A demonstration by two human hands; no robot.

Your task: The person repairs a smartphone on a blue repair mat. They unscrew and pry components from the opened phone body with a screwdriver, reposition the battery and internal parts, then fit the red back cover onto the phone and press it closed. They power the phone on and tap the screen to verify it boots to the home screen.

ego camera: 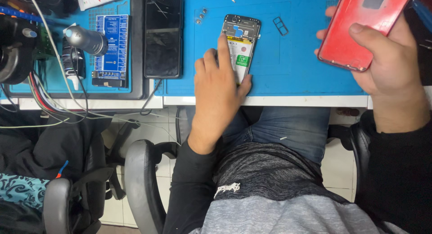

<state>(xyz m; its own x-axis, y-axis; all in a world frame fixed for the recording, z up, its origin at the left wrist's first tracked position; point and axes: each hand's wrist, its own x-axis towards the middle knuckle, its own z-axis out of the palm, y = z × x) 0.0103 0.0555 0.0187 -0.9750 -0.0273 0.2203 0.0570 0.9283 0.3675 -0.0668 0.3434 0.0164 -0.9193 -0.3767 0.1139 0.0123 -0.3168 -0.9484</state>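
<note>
One opened phone [240,47], one red cover [362,24]

On the blue work mat [297,58], the left hand [218,87] rests on an opened phone [240,45], index finger laid on its battery. The right hand [382,54] holds a red back cover [360,22] raised at the far right. Left of the opened phone lies a black phone [163,36] with a cracked screen; 1 small tray [281,25] lies right of it.

A single head-worn view is aimed steeply down, at close range, over the seated person's lap [288,130]. The blue work mat [306,67] fills the upper frame; its far edge is cut off, apparently just beyond view.
</note>
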